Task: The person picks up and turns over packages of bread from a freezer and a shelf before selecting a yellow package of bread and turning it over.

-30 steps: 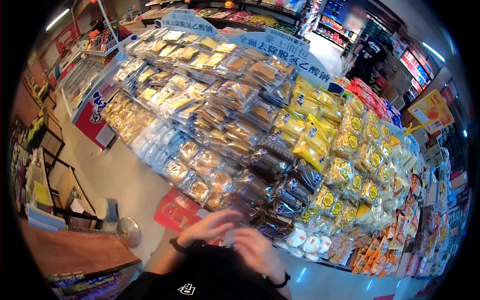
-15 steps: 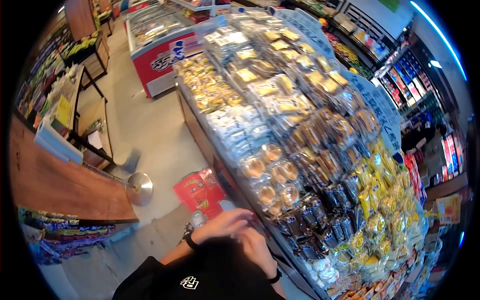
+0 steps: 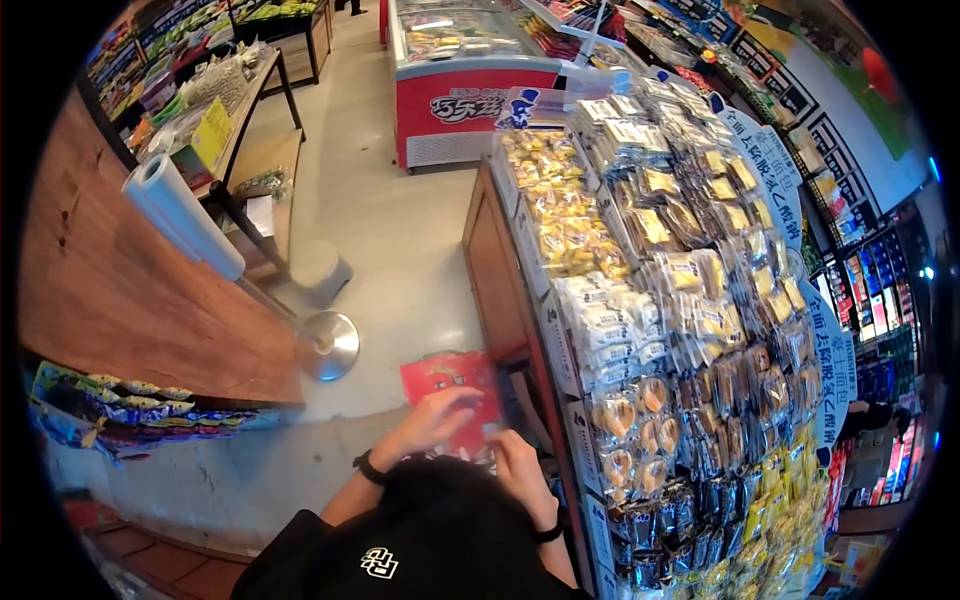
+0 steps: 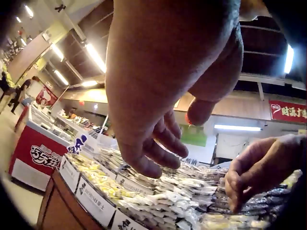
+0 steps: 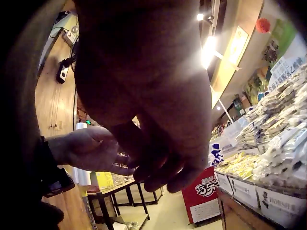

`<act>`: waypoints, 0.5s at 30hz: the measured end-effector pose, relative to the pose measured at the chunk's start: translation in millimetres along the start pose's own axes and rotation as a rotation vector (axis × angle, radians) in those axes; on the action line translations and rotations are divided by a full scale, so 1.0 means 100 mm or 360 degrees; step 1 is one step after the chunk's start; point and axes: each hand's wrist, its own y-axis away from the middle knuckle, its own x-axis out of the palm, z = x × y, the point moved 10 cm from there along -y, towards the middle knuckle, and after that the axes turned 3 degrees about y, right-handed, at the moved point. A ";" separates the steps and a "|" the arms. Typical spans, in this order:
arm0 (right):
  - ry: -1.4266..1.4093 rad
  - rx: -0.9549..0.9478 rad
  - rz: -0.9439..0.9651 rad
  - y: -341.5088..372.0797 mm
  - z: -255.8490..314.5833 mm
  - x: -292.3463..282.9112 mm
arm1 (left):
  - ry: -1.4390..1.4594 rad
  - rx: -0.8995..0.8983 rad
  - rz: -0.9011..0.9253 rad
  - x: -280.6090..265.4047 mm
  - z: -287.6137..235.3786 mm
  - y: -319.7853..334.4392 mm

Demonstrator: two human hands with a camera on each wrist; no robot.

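Note:
In the head view my left hand is in front of my chest, its fingers loosely bent and holding nothing. Close to its right is my right hand, with nothing seen in it. The left wrist view shows the left fingers relaxed and slightly bent. Dark in the right wrist view, the right fingers hang loosely curled. Nearest to the hands is a display stand of packaged breads, with dark-wrapped packs and round buns in clear packs to their right. Beyond the hands a red box lies low down.
A red-fronted freezer stands ahead past a pale aisle floor. On the left is a wooden counter with a plastic bag roll. A post with a round metal base stands beside it.
The head view has swung left, so the bread stand now lies on the right and the freezer and aisle come ahead. My hands have drawn slightly apart.

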 end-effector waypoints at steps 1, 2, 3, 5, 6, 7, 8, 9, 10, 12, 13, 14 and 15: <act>-0.0028 -0.0033 0.0009 -0.10 0.03 0.04 | 0.0046 -0.0057 -0.0054 -0.11 0.06 -0.02; -0.0053 -0.0065 0.0020 -0.19 0.05 0.06 | 0.0058 -0.0063 -0.0058 -0.19 0.12 -0.05; -0.0046 -0.0061 0.0033 -0.30 0.05 0.07 | 0.0090 -0.0080 -0.0095 -0.29 0.20 -0.07; -0.0101 -0.0065 0.0053 -0.48 0.07 0.09 | 0.0132 -0.0113 -0.0150 -0.41 0.35 -0.14; -0.0104 -0.0066 0.0074 -0.57 0.03 0.14 | 0.0070 -0.0133 -0.0181 -0.49 0.42 -0.18; -0.0110 0.0041 0.0078 -0.66 -0.11 0.20 | -0.0001 -0.0153 -0.0213 -0.59 0.48 -0.23; -0.0121 0.0143 0.0078 -0.77 -0.24 0.26 | -0.0012 -0.0164 -0.0229 -0.66 0.55 -0.29; -0.0104 0.0120 0.0087 -0.91 -0.29 0.30 | 0.0065 -0.0134 -0.0257 -0.71 0.60 -0.35; -0.0130 0.0112 0.0098 -1.06 -0.33 0.34 | 0.0137 -0.0106 -0.0281 -0.78 0.62 -0.42; -0.0128 0.0046 0.0140 -1.39 -0.39 0.43 | 0.0040 -0.0199 -0.0252 -0.96 0.72 -0.59; -0.0122 0.0051 0.0225 -1.58 -0.47 0.52 | -0.0002 -0.0196 -0.0225 -1.05 0.75 -0.68; -0.0106 0.0052 0.0221 -1.77 -0.55 0.60 | -0.0045 -0.0190 -0.0196 -1.16 0.78 -0.77; -0.0098 0.0002 0.0241 -2.00 -0.57 0.66 | -0.0143 -0.0271 -0.0175 -1.29 0.92 -0.84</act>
